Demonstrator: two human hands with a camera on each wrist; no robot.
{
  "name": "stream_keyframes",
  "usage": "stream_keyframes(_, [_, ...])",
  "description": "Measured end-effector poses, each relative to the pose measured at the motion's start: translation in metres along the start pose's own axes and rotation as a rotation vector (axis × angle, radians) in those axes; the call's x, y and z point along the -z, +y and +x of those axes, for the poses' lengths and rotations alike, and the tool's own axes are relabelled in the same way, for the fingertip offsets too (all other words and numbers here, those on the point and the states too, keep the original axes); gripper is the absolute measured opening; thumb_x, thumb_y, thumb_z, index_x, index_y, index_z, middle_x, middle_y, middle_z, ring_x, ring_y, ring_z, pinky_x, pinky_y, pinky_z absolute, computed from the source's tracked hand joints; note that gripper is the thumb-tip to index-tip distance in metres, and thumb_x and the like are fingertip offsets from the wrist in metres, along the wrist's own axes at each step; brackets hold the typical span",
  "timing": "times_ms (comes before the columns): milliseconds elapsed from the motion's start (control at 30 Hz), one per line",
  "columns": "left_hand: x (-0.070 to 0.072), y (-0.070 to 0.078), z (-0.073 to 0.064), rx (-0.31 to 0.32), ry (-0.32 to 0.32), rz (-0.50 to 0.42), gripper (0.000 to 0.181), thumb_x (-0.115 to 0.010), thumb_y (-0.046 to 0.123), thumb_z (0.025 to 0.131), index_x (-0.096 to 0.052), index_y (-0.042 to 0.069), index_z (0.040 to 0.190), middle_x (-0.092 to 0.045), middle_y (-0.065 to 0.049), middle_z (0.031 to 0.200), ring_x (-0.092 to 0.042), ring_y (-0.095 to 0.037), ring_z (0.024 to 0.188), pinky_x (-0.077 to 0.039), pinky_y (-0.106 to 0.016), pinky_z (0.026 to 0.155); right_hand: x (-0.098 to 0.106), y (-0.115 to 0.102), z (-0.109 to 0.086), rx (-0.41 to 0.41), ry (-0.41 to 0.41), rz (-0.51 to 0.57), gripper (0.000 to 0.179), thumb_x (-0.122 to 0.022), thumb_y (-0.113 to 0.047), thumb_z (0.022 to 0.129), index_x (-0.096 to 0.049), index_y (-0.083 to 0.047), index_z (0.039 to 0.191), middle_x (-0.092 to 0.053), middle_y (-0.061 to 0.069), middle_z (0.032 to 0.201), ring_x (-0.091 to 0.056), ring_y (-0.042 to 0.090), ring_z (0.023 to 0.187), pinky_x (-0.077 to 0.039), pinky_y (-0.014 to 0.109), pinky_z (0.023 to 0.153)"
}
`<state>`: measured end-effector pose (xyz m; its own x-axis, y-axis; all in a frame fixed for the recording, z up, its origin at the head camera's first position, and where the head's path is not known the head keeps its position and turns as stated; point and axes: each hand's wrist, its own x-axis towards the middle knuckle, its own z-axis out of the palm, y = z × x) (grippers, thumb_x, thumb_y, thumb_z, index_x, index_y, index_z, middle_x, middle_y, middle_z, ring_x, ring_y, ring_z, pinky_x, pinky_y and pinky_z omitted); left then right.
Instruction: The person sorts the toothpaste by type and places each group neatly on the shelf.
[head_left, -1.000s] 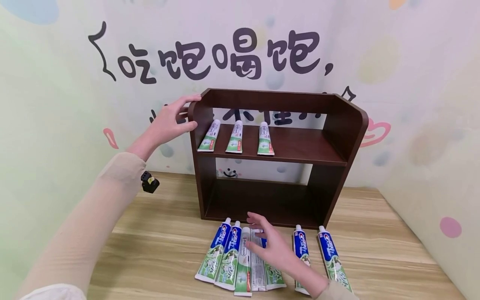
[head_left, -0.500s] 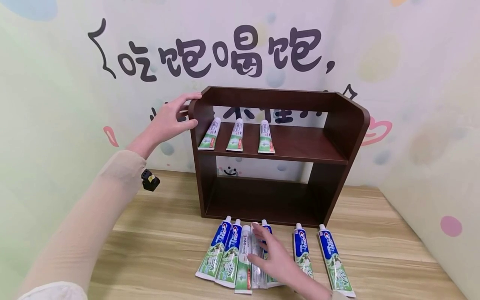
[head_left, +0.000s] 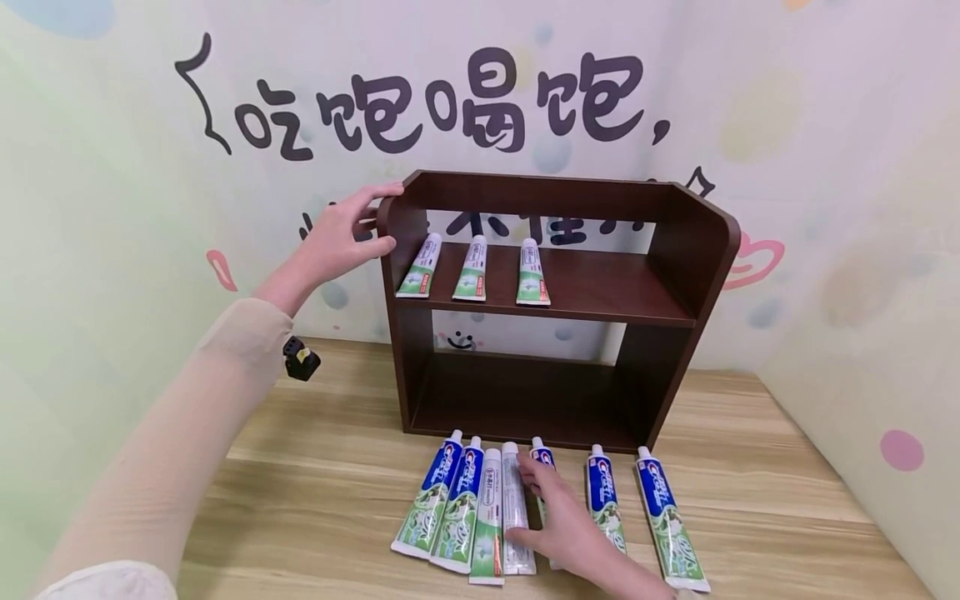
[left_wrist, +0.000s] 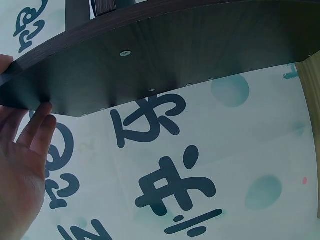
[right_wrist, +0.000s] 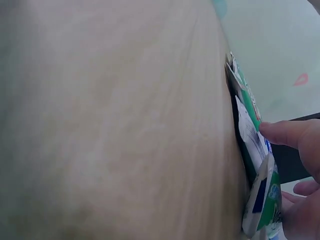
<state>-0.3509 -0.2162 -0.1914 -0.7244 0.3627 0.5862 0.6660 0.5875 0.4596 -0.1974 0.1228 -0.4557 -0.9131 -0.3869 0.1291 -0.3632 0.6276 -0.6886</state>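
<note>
Your left hand [head_left: 341, 239] grips the dark-brown wooden shelf [head_left: 600, 287] at upper left; your right hand [head_left: 570, 525], thumb and fingers parted, straddles a blue-and-green toothpaste tube [head_left: 542, 456] before the shelf; grip unclear.

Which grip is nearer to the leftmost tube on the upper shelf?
Left. The left grip holds the upper left corner of the shelf unit, just left of the leftmost tube; the right grip is farther off, down among the tubes on the table.
</note>
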Motion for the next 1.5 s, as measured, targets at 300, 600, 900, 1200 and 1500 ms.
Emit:
stream_keyframes(300, [0.000, 0.001, 0.001, -0.001, -0.004, -0.002, 0.059, -0.062, 0.010, 0.091, -0.044, 0.014, 0.147, -0.043, -0.004, 0.156, -0.056, -0.037, 0.131, -0.048, -0.050, 0.108, 0.006, 0.002, -0.002, -0.012, -0.022, -0.060, 0.098, -0.086, -0.033, 0.073, -0.033, -0.005, 0.152, -0.057, 0.010, 0.138, -0.057, 0.027, 0.126, -0.051, 0.044, 0.105])
stream_keyframes(600, [0.000, 0.003, 0.003, 0.002, -0.008, 0.012, 0.059, -0.062, 0.011, 0.092, -0.043, 0.014, 0.148, -0.042, -0.004, 0.157, -0.055, -0.037, 0.131, -0.048, -0.049, 0.109, 0.015, 0.005, -0.004, -0.025, -0.033, -0.078, 0.089, -0.083, -0.036, 0.076, -0.039, -0.006, 0.148, -0.059, 0.010, 0.134, -0.059, 0.028, 0.123, -0.052, 0.048, 0.102])
stream_keyframes(900, [-0.001, 0.001, 0.002, 0.006, -0.015, 0.012, 0.059, -0.062, 0.011, 0.092, -0.043, 0.013, 0.148, -0.042, -0.004, 0.156, -0.055, -0.037, 0.131, -0.048, -0.049, 0.108, 0.010, -0.006, 0.002, -0.089, -0.049, -0.097, 0.073, -0.079, -0.033, 0.082, -0.047, -0.007, 0.143, -0.060, 0.012, 0.130, -0.062, 0.029, 0.116, -0.054, 0.051, 0.096])
stream_keyframes(1200, [-0.001, 0.001, 0.000, 0.003, -0.008, 0.011, 0.059, -0.062, 0.010, 0.092, -0.043, 0.013, 0.147, -0.043, -0.005, 0.156, -0.055, -0.038, 0.130, -0.048, -0.050, 0.108, 0.004, -0.013, 0.010, -0.088, -0.033, -0.175, 0.058, -0.081, -0.031, 0.080, -0.060, -0.014, 0.131, -0.054, 0.007, 0.122, -0.054, 0.015, 0.095, -0.051, 0.029, 0.075])
stream_keyframes(1500, [0.000, 0.003, -0.001, 0.007, 0.003, 0.013, 0.058, -0.062, 0.009, 0.091, -0.044, 0.013, 0.147, -0.043, -0.005, 0.156, -0.056, -0.039, 0.130, -0.048, -0.051, 0.109, 0.002, -0.016, 0.015, -0.083, -0.040, -0.142, 0.048, -0.082, -0.029, 0.079, -0.066, -0.016, 0.123, -0.048, 0.011, 0.121, -0.048, 0.015, 0.090, -0.044, 0.024, 0.068])
